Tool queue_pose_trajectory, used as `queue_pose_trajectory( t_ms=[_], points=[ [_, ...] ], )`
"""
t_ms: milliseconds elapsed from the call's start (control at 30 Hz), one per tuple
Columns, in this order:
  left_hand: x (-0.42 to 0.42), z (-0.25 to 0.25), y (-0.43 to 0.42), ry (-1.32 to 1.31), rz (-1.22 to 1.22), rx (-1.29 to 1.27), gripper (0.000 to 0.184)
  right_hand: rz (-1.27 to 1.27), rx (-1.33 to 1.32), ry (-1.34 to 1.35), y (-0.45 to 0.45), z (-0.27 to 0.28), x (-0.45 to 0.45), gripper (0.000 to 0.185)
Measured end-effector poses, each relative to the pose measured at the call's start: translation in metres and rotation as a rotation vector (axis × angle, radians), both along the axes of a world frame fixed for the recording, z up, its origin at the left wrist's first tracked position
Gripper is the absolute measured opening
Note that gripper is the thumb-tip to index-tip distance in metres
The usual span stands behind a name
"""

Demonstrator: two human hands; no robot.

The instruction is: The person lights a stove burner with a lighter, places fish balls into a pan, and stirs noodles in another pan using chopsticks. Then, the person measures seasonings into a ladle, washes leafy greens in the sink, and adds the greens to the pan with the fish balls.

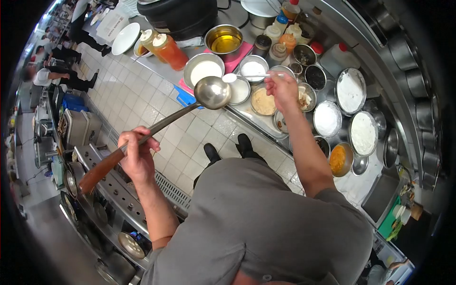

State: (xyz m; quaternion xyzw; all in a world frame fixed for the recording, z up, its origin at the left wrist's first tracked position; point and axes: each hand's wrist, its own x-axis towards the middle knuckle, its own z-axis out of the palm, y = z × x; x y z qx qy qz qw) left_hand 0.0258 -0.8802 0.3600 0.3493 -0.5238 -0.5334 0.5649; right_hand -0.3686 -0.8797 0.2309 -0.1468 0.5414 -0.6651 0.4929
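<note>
My left hand [138,151] is wrapped round the handle of a large metal ladle [213,93], whose wooden grip points down to the left. The ladle's bowl hangs near the counter edge, close to bowls of white powder. My right hand [284,91] pinches the thin handle of a small spoon [230,78], which holds something white. The spoon is just above the ladle's rim and a bowl of white powder [239,90]. Below my right hand are a bowl of tan granules [263,102] and a bowl of pale pieces [305,98].
Squeeze bottles [171,53], a pot of yellow liquid [226,43] and a black container [179,16] stand along the counter. More bowls of powder [350,90] are on the right. A stove [118,190] is at left. Several people [59,76] stand at upper left.
</note>
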Motion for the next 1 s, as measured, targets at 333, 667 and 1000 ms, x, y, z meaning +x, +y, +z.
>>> queue_pose_trajectory(
  t_ms=[333,667,1000],
  points=[
    [-0.009,0.009,-0.001,0.013,-0.014,-0.012,0.023,0.011,0.003,0.069,-0.006,-0.007,0.03,0.018],
    [-0.012,0.017,0.0,0.0,-0.026,-0.016,0.022,-0.009,-0.01,0.061,-0.012,-0.01,0.034,0.016],
    [-0.014,0.021,-0.004,-0.002,-0.042,-0.03,0.022,-0.033,0.02,0.082,-0.01,-0.007,0.033,0.015]
  ],
)
